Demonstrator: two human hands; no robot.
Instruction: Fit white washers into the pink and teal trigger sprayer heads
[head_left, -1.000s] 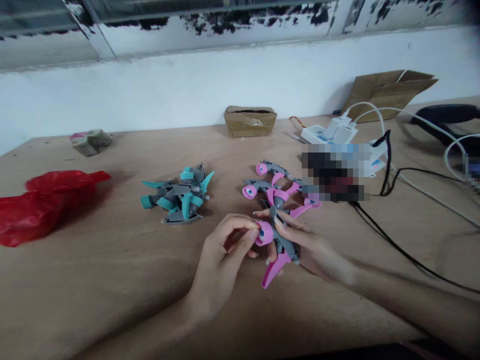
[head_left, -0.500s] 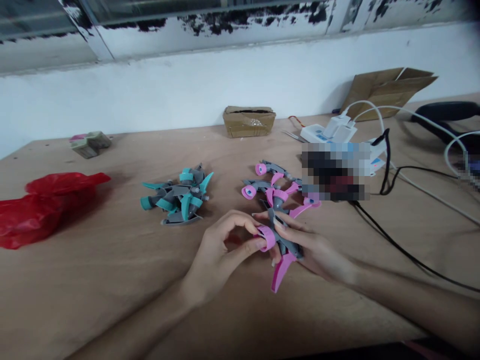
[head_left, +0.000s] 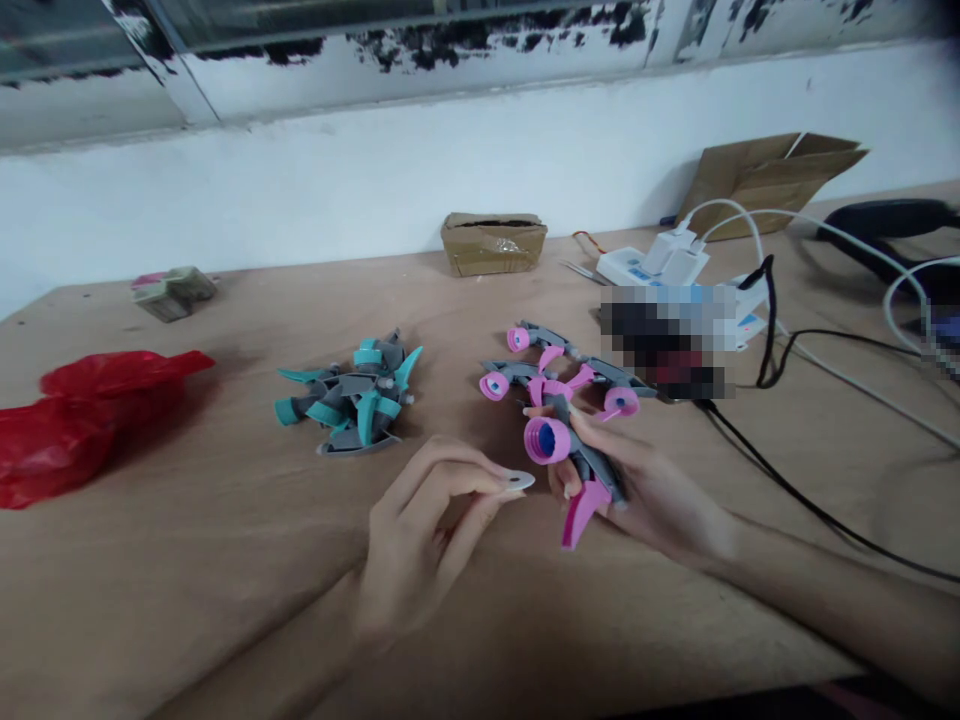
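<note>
My right hand (head_left: pixel 645 490) is wrapped round a pink and grey spray trigger head (head_left: pixel 574 465), its round pink collar turned towards the camera. My left hand (head_left: pixel 427 530) pinches a small pale ring-shaped washer (head_left: pixel 514 481) between thumb and fingers, just left of the collar and apart from it. Behind them lies a heap of pink and grey trigger heads (head_left: pixel 555 375). A heap of teal and grey trigger heads (head_left: pixel 352 400) lies to the left.
On the wooden table (head_left: pixel 187 560) lie a red plastic bag (head_left: pixel 82 415) at the left, a small cardboard box (head_left: pixel 493 242) by the wall, a white power strip (head_left: pixel 660 265) with cables (head_left: pixel 787 490), and a folded carton (head_left: pixel 765 175) at the back right.
My left hand has drawn back from the pink collar with the small washer in its pinch. My right hand has turned the trigger head so its collar faces the camera.
</note>
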